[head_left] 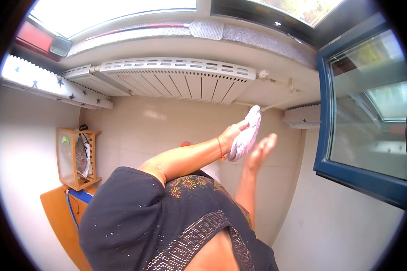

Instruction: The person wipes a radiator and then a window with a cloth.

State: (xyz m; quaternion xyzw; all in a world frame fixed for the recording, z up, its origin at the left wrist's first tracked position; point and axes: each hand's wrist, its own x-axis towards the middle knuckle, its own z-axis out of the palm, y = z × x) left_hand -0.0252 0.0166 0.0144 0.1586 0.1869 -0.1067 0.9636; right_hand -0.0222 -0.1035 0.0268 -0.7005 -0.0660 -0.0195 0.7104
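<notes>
My left hand (pixel 232 137), with a red cord at its wrist, is closed round a pinkish-white cloth (pixel 248 139). The cloth is bunched into a long shape, its narrow top end pointing away from me toward the wall below the window. Just right of it, apart from the cloth, is my right hand (pixel 261 151). That hand looks slightly blurred, its fingers stretched out with nothing in them.
A white radiator (pixel 178 81) runs along the far wall, below a stone sill with a fly swatter (pixel 205 30). At right, a blue-framed window sash (pixel 323 117) swings inward. A small wooden rack (pixel 79 158) stands on the left.
</notes>
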